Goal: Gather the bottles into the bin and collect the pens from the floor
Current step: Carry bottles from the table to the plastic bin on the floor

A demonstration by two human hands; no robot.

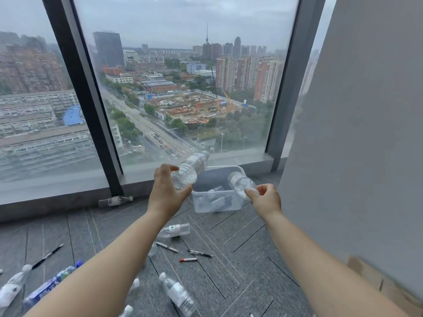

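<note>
Hovering at the bin's [217,205] rim, a labelled bottle [192,168] is gripped by the left hand [166,191], a small bottle [240,183] by the right hand [266,197].

The left hand [166,191] and right hand [266,200] each grip a bottle [192,168] that juts past the fingers [168,167]; the air between the two is free. Just below and beyond the fingers the bin [206,207] stands open-topped, with a few bottles [216,190] low inside. Farther ahead, sill [240,157] and glass [183,88] bar the way. A wall [354,133] rises near the right fingers' outer side. Nearer than the fingers, loose bottles [178,291] and pens [167,247] litter the floor [240,259].
</note>
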